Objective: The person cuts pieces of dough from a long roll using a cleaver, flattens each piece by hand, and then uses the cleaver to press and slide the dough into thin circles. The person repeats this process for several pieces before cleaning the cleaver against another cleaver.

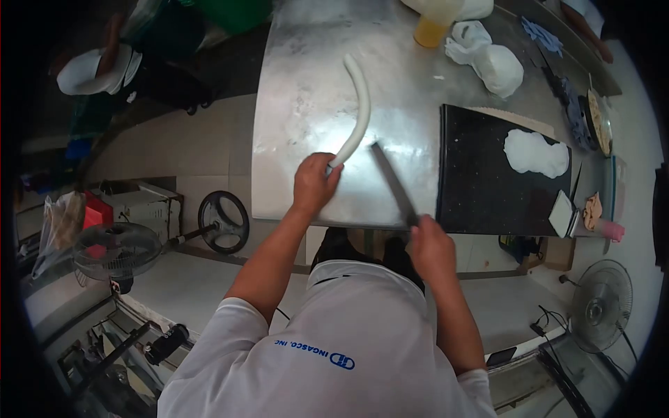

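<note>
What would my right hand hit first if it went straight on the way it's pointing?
Your right hand leads with the long grey blade, whose tip would likely meet the curved white roll first, though its height above the metal table is hard to judge.

A white dough roll (364,104) and a long knife (394,182) at a metal table (289,122).
The roll, slender and smooth, is laid across the tabletop in a curve bowed to the right, gripped at its near end. The knife, dark and straight, is held slantwise by its near end, its tip pointed forward, just beside the roll but apart.
</note>
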Tool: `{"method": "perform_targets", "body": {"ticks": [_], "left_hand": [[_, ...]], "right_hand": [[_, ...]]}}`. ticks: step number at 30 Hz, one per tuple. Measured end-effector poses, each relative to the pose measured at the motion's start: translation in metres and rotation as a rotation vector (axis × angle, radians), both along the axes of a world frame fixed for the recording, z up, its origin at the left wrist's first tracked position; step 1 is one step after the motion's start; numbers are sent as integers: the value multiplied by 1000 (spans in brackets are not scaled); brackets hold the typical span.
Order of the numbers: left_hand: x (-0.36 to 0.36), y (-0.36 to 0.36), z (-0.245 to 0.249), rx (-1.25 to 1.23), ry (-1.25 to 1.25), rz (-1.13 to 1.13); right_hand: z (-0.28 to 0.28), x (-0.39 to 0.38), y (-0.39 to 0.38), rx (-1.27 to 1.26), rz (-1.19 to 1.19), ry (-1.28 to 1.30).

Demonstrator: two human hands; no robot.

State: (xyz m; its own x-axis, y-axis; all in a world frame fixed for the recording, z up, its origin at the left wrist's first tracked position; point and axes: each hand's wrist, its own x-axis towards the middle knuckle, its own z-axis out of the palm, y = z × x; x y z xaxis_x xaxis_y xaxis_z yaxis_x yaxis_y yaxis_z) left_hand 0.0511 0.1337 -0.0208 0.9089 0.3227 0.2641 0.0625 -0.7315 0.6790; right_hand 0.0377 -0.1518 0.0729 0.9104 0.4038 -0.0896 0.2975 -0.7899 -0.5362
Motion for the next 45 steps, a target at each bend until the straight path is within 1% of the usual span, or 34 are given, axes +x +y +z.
{"method": "perform_targets", "body": {"ticks": [1,2,4,5,6,9,10,11,12,13,14,15,16,18,19,21,22,23,24,27,28,29,30,31,33,34,35,36,38,40,41,42,44,45], "left_hand": [[-2,4,0,2,-36,-39],[-2,7,-5,0,-49,-33],[-5,15,-11,64,-41,-124],[-3,14,-10,32,-72,-115],[-1,15,-4,6,-38,-121],[0,24,12,1,48,-92],[3,26,12,-54,73,-80],[10,25,12,-115,94,-70],[18,22,17,-107,95,-84],[27,18,28,4,206,-108],[36,9,40,115,310,-134],[45,-8,49,172,268,-186],[54,-30,56,168,261,-217],[69,-86,65,247,235,-615],[73,-119,62,234,227,-662],[83,-182,46,553,54,-927],[83,-209,34,711,-35,-1050],[88,-233,23,640,141,-1092],[97,-251,27,651,119,-1095],[115,-291,34,639,97,-1227],[122,-299,37,666,109,-1248],[125,-307,37,689,128,-1269],[128,-314,36,698,130,-1290],[133,-319,34,687,130,-1255],[137,-325,35,684,147,-1168],[139,-325,35,692,128,-1180],[140,-326,34,664,128,-1150],[140,-326,31,629,132,-1127],[147,-322,31,541,88,-1165],[161,-319,42,163,266,-1191],[173,-319,47,25,202,-1192],[190,-321,51,17,189,-1207],[226,-331,56,140,-59,-1273],[244,-339,58,180,-105,-1268]], "right_hand": [[16,6,30,-128,100,31],[16,13,55,-131,105,18],[13,26,95,-396,334,105],[2,31,102,-409,324,128],[0,34,103,-379,333,114],[-5,26,78,-309,205,211],[-1,22,62,-313,157,263],[-5,13,42,-255,103,250],[-10,0,19,-201,49,239],[-14,-16,-4,-195,38,245],[-18,-31,-29,-103,-41,309],[-21,-47,-51,-13,-131,365],[-29,-68,-73,-16,-163,360],[-43,-108,-119,316,-439,377],[-35,-123,-139,307,-487,369],[-23,-144,-171,605,-807,537],[-16,-152,-191,610,-856,529],[-8,-153,-212,622,-837,395],[-1,-150,-230,630,-811,258],[22,-99,-269,831,-945,-36],[20,-69,-278,924,-1023,-107],[9,-36,-291,960,-1123,-102],[-17,-1,-305,995,-1148,-157],[-27,37,-311,1052,-1194,-115],[-78,81,-337,1271,-1308,302],[-75,85,-335,1282,-1313,280],[-72,89,-333,1208,-1375,328],[-67,91,-330,1129,-1443,379],[-63,65,-315,1053,-1407,308],[-55,20,-286,970,-1404,267],[-54,-6,-274,939,-1402,275],[-58,-32,-261,917,-1418,287],[-55,-79,-234,903,-1477,318],[-51,-99,-220,912,-1522,337]]}}
